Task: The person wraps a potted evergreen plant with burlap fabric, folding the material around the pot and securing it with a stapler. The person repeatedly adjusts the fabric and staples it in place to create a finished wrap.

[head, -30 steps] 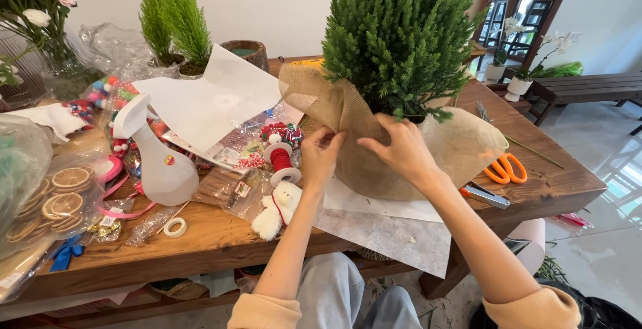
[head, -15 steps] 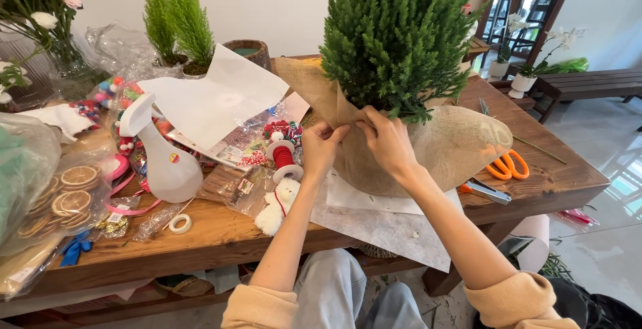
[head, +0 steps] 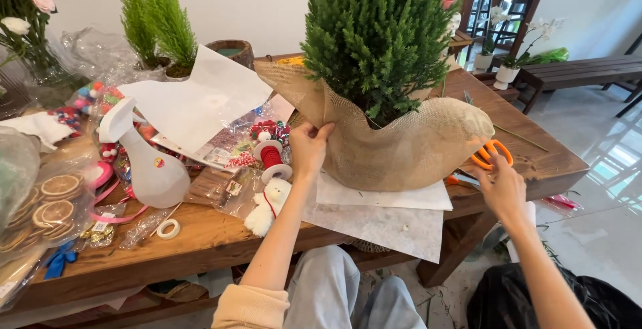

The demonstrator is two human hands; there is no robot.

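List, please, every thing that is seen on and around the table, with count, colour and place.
small conifer tree: 1, green, table middle, base inside the burlap
burlap wrap: 1, tan, around the tree base
orange scissors: 1, right of the burlap
paper sheets: several, white, under the burlap and behind the bottle
spray bottle: 1, white, table left
ribbon spool: 1, red, left of the burlap
plush bear: 1, white, front edge
dried orange slices: several, in a clear bag, far left
slim conifers: 2, green, back left
wooden table: 1, brown
left hand: fingers pinch the burlap edge
right hand: open, at the scissors
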